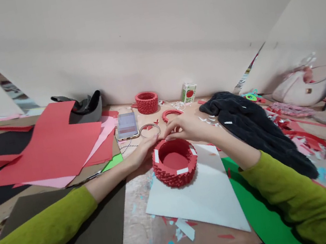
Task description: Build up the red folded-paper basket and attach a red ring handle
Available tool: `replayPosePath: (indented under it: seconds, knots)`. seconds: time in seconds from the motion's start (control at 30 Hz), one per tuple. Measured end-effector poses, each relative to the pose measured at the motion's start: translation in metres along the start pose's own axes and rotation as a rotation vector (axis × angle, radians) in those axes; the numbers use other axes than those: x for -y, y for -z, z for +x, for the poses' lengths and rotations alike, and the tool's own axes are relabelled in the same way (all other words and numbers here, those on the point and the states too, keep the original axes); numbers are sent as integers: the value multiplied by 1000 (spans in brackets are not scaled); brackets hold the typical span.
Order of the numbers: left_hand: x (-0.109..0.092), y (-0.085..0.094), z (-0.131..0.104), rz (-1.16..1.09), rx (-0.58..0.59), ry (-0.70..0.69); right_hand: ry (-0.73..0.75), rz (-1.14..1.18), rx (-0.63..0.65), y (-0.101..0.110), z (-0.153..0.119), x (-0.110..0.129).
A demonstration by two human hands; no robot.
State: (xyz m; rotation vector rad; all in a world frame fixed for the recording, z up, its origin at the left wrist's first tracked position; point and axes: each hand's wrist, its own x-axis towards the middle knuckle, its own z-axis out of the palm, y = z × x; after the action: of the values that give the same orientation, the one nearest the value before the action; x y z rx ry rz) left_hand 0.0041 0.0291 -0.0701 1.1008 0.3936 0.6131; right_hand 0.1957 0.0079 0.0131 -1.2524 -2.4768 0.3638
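A round red bowl built of folded paper pieces (178,180) stands upright on a white board (193,207). Short white strips, which look like double-sided tape, lie on its rim at the left, right and front. My left hand (145,151) is closed against the bowl's far left side, its fingertips at the back rim. Over the far edge of the rim, my right hand (187,128) holds its thumb and fingers in a pinch. Anything between those fingertips is too small to make out.
Behind the hands are a red paper ring (171,114), a metal hoop (149,130), a second red bowl (147,103), a phone (126,125) and a small box (189,92). Red paper sheets (51,150) lie left, a dark cloth (245,124) and green sheet (259,210) right.
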Motion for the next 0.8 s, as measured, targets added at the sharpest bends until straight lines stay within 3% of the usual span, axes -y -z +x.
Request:
replayPosePath:
  seconds: [0.13,0.27,0.8]
  knots:
    - [3,7,2,-33,-41,38,7,-34,7,0,-2,1]
    - [6,12,4,-13,-41,29,107,-135,36,1,-3,1]
    - [5,12,4,-44,26,48,178,-335,85,-1,-2,2]
